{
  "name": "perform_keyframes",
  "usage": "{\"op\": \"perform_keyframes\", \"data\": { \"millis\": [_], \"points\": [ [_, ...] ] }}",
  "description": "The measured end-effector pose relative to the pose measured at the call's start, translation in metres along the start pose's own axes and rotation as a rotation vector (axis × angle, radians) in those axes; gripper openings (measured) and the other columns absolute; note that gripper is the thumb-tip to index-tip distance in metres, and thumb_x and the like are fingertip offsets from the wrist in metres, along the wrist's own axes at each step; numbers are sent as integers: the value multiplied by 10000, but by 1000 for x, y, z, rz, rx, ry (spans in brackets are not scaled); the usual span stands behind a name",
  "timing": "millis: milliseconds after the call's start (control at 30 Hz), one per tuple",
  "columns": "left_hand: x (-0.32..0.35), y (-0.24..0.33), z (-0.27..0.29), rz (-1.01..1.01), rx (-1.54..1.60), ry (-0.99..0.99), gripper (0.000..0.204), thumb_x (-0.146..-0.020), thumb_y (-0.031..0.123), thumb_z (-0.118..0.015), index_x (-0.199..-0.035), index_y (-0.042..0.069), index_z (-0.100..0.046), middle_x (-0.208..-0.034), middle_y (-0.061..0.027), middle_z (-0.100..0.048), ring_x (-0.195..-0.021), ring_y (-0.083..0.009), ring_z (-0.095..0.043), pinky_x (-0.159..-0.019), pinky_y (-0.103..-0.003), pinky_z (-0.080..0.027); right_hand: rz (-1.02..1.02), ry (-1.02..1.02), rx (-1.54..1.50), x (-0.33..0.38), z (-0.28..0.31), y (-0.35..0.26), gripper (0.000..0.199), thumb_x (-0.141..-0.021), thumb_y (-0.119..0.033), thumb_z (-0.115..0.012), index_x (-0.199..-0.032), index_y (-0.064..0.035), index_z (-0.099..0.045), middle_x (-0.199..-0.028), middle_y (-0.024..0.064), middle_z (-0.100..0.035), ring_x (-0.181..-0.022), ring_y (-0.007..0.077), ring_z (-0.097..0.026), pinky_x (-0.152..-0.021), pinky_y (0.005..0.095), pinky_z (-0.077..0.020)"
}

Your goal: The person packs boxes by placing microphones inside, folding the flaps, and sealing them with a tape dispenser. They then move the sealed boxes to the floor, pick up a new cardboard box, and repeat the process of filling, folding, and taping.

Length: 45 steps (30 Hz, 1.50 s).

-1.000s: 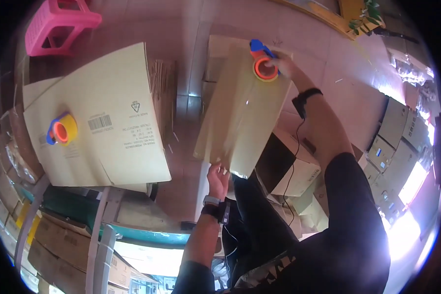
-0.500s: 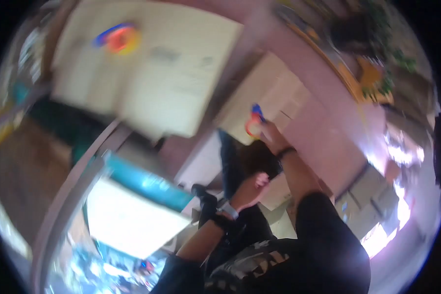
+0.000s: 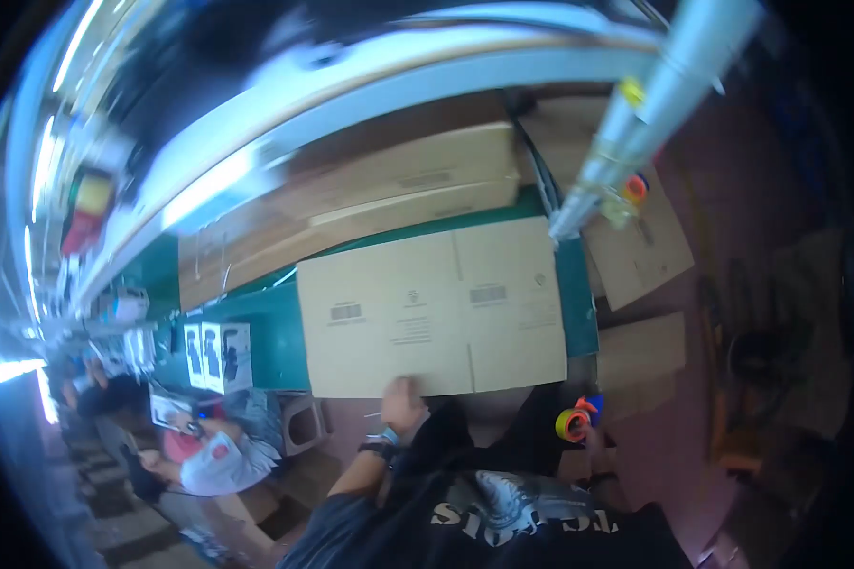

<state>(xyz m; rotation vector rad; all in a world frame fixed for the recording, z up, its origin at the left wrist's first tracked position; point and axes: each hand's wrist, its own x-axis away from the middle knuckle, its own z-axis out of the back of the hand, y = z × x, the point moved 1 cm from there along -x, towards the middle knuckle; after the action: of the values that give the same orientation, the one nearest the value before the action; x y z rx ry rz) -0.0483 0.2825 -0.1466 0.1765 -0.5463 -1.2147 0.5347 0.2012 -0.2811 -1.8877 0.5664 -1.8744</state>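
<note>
Tan, creased cardboard (image 3: 427, 318) lies flat at the near edge of the green worktop (image 3: 275, 356). The left hand (image 3: 403, 406), clear of it earlier, now touches it, grip unclear; the right hand (image 3: 595, 439) grips a tape dispenser (image 3: 584, 409).

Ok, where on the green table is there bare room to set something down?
Bare green table shows between the white boxes and the cardboard sheet; a narrower strip borders the sheet's right edge, near the pole. The sheet itself is bare apart from the left hand at its near edge. Behind the sheet it is crowded with brown cartons.
</note>
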Motion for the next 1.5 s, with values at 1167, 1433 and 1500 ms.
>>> {"op": "perform_keyframes", "data": {
  "millis": [1167, 1433, 1500],
  "points": [
    [114, -191, 34, 594, 863, 300, 586, -739, 243, -718, -1248, 2, -554, -1093, -234, -668, -1033, -401, -636, -917, -448, -507, 347, -458, 1047, -25, -343, -225, 318, -833, -215, -635, -1023, 38, -662, -883, 90, -681, -837, 187, -649, -780, 332, -518],
    [381, -216, -132, 1410, 786, 439, 445, -808, 304, -606, -1180, 70, -671, -1257, -231, -610, -1181, -400, -569, -1001, -454, -466, 353, -515, 1583, 7, -426, -295, 356, -829, -286, -632, -912, 57, -677, -772, 105, -664, -706, 208, -648, -643, 352, -509],
    [393, -203, -164, 1481, 893, 249, 469, -838, 364, -521, -1133, 39, -686, -1221, -246, -622, -1177, -410, -569, -1011, -450, -459, 383, -391, 1571, 6, -417, -323, 361, -833, -283, -625, -899, 69, -675, -774, 108, -671, -723, 206, -655, -660, 361, -513]
  ]
}}
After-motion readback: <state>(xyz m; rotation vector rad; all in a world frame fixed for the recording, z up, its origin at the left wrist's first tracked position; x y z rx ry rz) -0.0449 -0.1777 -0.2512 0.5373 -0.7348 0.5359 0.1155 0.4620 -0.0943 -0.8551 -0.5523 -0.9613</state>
